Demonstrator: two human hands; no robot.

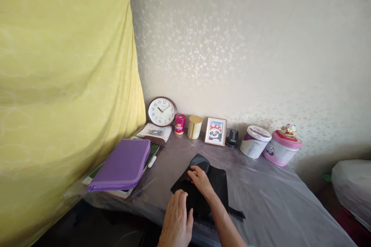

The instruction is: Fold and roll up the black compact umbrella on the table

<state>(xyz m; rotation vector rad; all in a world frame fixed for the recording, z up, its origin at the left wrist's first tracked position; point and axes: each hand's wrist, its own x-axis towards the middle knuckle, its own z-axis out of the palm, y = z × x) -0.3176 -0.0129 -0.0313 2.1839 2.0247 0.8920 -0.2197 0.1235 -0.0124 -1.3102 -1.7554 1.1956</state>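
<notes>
A piece of black fabric (219,187) lies partly folded on the table in front of me, with a narrow strap (237,213) trailing from its lower right side. Its top corner is turned up and shows a greyer, shinier face. My right hand (199,180) reaches across the middle of it, fingers curled against the cloth near that flap. At the near left edge of the fabric is my left hand (177,218); its fingers are bent forward side by side and the thumb stands apart. Nothing shows between thumb and fingers there.
Plastic film covers the table (261,200). To the left, a purple zip folder (120,164) lies on other flat items beside a white marker-like object (152,161). Along the wall stand a clock (162,112), a pink can (179,124), a yellow-lidded can (194,127), a picture frame (216,131) and tubs (255,141).
</notes>
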